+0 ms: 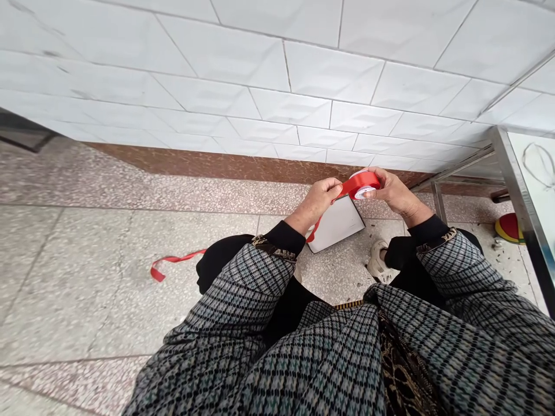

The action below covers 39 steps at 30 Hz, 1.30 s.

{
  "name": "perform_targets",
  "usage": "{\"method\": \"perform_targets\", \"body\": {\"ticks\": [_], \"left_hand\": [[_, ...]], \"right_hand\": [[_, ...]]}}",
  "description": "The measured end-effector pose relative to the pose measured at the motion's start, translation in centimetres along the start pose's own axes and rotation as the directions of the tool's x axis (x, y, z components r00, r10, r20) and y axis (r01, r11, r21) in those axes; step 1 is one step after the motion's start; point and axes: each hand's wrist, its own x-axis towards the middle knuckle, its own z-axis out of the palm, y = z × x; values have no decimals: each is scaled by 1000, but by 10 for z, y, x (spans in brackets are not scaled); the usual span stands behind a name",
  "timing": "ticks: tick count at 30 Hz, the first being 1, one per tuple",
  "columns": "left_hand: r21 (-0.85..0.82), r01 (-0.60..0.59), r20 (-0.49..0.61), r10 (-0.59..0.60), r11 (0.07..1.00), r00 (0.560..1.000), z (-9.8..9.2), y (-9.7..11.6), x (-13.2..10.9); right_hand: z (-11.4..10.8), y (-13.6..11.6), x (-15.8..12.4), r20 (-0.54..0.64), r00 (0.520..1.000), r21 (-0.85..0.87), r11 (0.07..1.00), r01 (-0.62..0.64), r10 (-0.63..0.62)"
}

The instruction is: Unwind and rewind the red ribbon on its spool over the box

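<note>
My right hand (392, 192) grips a spool of red ribbon (365, 184) by its sides, thumb on the near face. The fingers of my left hand (319, 199) pinch the flat ribbon just left of the spool. From there the ribbon hangs down past my left wrist and over the left edge of a white board or box (336, 225) with a dark rim, which lies on the floor below my hands. A loose ribbon end (173, 259) rests on the floor to the left, beyond my left knee.
White wall tiles (260, 63) rise ahead above a brown skirting. At the right stands a metal-framed table (507, 167) with a pale top and a thin looped cord on it. Below it is a red, yellow and green round object (509, 228). My shoe (378, 261) is on the speckled floor.
</note>
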Motion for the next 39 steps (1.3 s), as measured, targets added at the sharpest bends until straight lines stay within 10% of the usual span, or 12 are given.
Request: {"method": "perform_targets", "body": {"ticks": [7, 21, 39], "left_hand": [[83, 21, -16, -20, 996, 1000, -2, 1, 5], [-420, 14, 25, -4, 907, 1000, 14, -5, 1], [-446, 228, 246, -126, 866, 961, -17, -21, 11]], "right_hand": [[3, 4, 0, -26, 1000, 11, 1000, 15, -15], [14, 8, 1, 4, 1000, 343, 939, -26, 26], [25, 17, 1, 180, 969, 445, 865, -234, 169]]}}
